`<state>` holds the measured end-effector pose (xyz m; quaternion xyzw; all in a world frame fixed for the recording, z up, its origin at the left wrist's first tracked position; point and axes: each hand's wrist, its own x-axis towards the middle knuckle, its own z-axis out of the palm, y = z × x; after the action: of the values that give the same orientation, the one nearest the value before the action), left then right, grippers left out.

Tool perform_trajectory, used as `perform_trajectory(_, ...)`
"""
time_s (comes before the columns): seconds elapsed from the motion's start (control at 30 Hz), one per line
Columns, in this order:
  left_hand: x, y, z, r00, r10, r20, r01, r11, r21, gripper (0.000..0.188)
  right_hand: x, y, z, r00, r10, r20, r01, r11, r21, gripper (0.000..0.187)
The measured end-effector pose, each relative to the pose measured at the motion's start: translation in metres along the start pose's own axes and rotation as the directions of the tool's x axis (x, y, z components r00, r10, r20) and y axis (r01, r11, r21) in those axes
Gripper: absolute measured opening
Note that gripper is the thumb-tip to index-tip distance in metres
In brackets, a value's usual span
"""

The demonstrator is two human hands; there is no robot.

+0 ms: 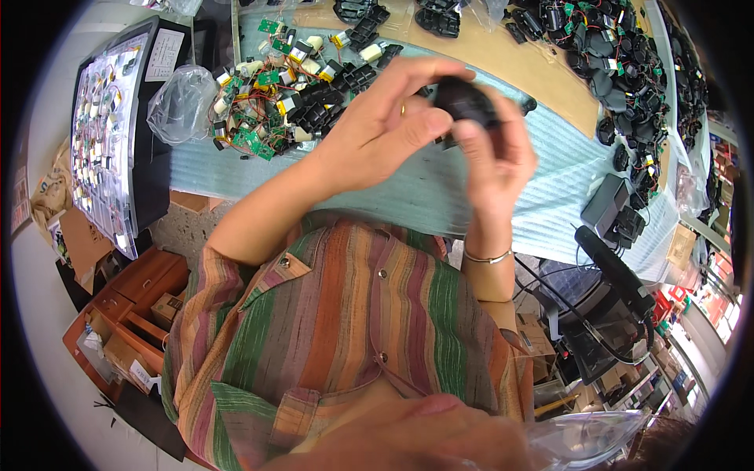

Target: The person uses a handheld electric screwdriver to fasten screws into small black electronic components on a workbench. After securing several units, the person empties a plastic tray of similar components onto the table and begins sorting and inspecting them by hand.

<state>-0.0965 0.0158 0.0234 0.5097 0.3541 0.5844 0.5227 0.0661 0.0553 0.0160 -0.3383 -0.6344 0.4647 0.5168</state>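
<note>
Above the table, a rounded black plastic part [465, 102] is held up between my two hands, slightly smeared by motion. My left hand [385, 129] closes on its left side, thumb in front and fingers over the top. On the other side, my right hand [503, 161] grips it with the thumb in front and the fingers curled behind. The underside of the part is mostly hidden by my fingers. Left of my hands lies a pile of green circuit boards [255, 143] with wires and small batteries. Black plastic housings [318, 110] lie against that pile.
Pale foam sheeting [377, 206] covers the table, with brown cardboard [550, 74] on it. A heap of black parts [616, 63] fills the right. A clear bag [182, 104] and a tray of components [110, 125] stand left. A black padded arm [613, 267] is at the right edge.
</note>
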Motion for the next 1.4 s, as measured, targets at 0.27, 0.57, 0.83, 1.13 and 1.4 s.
perform_trajectory(0.27, 0.087, -0.032, -0.044, 0.960, 0.202, 0.193, -0.220, 0.117, 0.969, 0.025, 0.031, 0.014, -0.044, 0.984, 0.177, -0.034, -0.177, 0.911, -0.372, 0.036)
perform_trajectory(0.57, 0.086, -0.024, -0.045, 0.976, 0.163, 0.147, -0.212, 0.526, 0.823, 0.023, 0.023, 0.045, -0.040, 0.988, 0.046, 0.145, 0.104, 0.485, -0.868, 0.039)
perform_trajectory(0.83, 0.023, 0.000, -0.054, 0.999, 0.038, 0.029, -0.047, 0.836, 0.546, 0.035, 0.033, 0.008, -0.014, 0.979, 0.115, 0.168, -0.074, 0.969, -0.234, 0.039)
perform_trajectory(1.13, 0.003, 0.006, -0.036, 0.910, -0.185, -0.371, 0.008, 0.903, -0.431, 0.028, 0.028, 0.005, 0.039, 0.965, 0.064, 0.254, -0.140, 0.946, 0.294, 0.047)
perform_trajectory(1.4, -0.015, 0.037, -0.082, 0.832, -0.014, -0.555, -0.272, 0.861, -0.429, 0.028, 0.018, 0.022, 0.011, 0.916, -0.053, 0.397, 0.295, 0.761, -0.577, 0.018)
